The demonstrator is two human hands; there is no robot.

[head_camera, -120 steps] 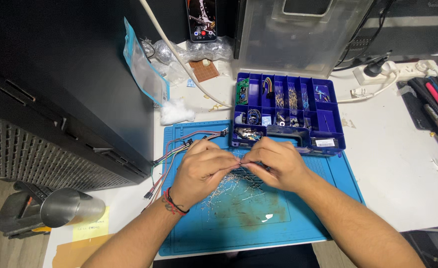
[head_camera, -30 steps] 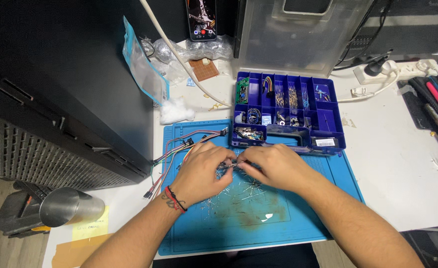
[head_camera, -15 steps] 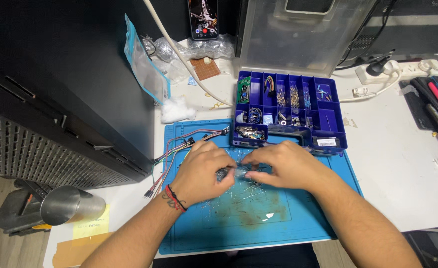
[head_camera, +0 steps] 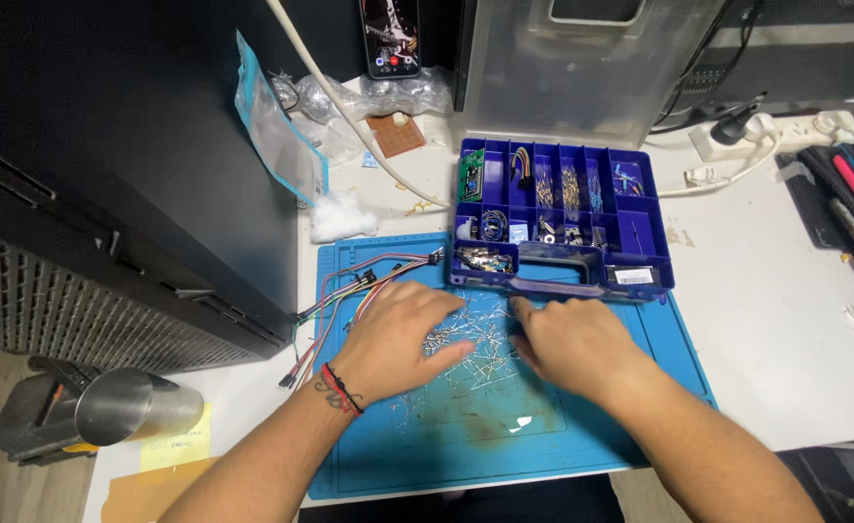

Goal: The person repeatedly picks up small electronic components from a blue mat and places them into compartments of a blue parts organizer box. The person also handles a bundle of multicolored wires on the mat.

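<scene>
Head view, left hand: the left hand (head_camera: 398, 339) lies palm down on the blue work mat (head_camera: 427, 455), fingers loosely spread and slightly curled, their tips resting in the pile of small metal pins (head_camera: 471, 344); whether any pin is pinched I cannot tell.
Head view, right hand: the right hand (head_camera: 567, 344) lies palm down just right of the pile, fingers close together and flat, the fingertips touching the pins at the pile's right edge; no grasp shows.
Head view, pins: a loose scatter of thin silvery pieces in the middle of the mat, between the two hands and just in front of the parts box.
Head view, parts box: a blue compartment box (head_camera: 640, 232) stands open at the mat's far edge, its cells filled with small components, its clear lid (head_camera: 582, 68) tilted up behind it.
Head view, wires: a bundle of coloured jumper wires (head_camera: 350, 291) runs across the mat's left corner, near the left hand but apart from it.
Head view, wrist: a red and black cord bracelet (head_camera: 338, 387) circles the left wrist.
Head view, surroundings: a black cabinet (head_camera: 127, 165) stands at left, a steel cup (head_camera: 132, 412) lies below it, a white power strip (head_camera: 785, 131) sits at far right on the white table (head_camera: 785, 339).
</scene>
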